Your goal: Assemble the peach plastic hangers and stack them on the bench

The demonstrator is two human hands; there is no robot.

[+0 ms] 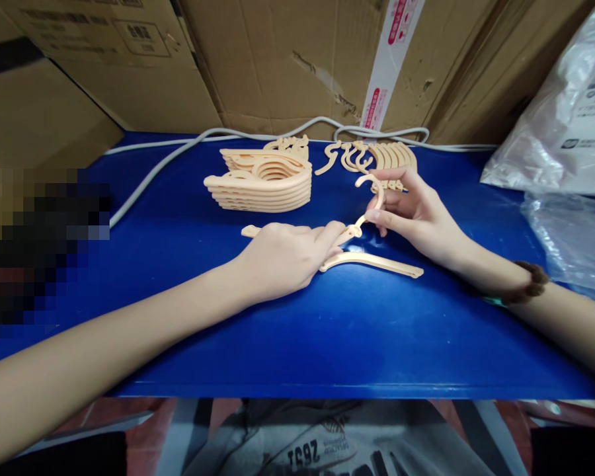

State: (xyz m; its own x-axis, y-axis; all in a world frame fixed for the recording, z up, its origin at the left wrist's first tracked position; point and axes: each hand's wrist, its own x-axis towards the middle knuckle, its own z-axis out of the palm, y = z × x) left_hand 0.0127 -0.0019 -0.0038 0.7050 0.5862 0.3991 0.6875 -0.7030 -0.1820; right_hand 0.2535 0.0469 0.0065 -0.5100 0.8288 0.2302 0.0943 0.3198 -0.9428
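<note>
A peach plastic hanger body lies flat on the blue table. My left hand rests over its middle, fingers closed and pressing it down. My right hand pinches a peach hook piece at the hanger's centre, with the hook's curve rising above my fingers. Behind my hands stands a stack of folded hanger bodies. A row of loose hooks lies to the right of the stack.
Cardboard boxes wall off the back of the table. A grey cable runs along the back edge. Clear plastic bags sit at the right. A blurred patch covers the left side.
</note>
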